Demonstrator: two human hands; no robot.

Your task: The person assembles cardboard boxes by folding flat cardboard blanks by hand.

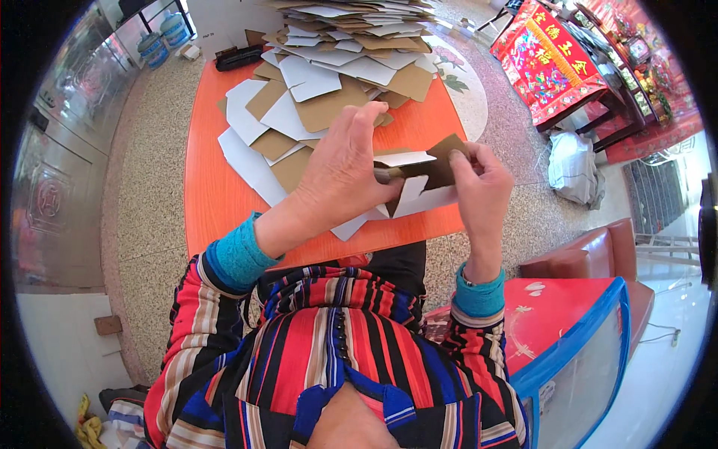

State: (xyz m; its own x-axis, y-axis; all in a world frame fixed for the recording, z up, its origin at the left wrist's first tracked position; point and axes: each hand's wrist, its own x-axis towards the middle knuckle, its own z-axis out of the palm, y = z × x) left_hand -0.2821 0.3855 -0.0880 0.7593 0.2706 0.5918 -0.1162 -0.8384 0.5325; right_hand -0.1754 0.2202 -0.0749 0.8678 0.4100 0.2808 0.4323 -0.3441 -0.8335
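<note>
Just above the near right part of the orange table [213, 176], a small cardboard box [434, 199] is partly folded, white outside and brown inside. My left hand [336, 168] is at its left end, with the thumb pressed to the box's inner edge and the fingers raised above. The far side of that grip is hidden behind the hand. On the right, my right hand [482, 183] pinches a brown flap between thumb and fingers at the box's right end. The flap stands up at a tilt, and the box's top is open.
Flat white-and-brown cardboard blanks [280, 116] spread across the table, and a tall stack [359, 49] rises at the far end. A black object [238, 57] lies at the far left corner. Close on my right stands a red surface with a blue-edged panel [576, 337].
</note>
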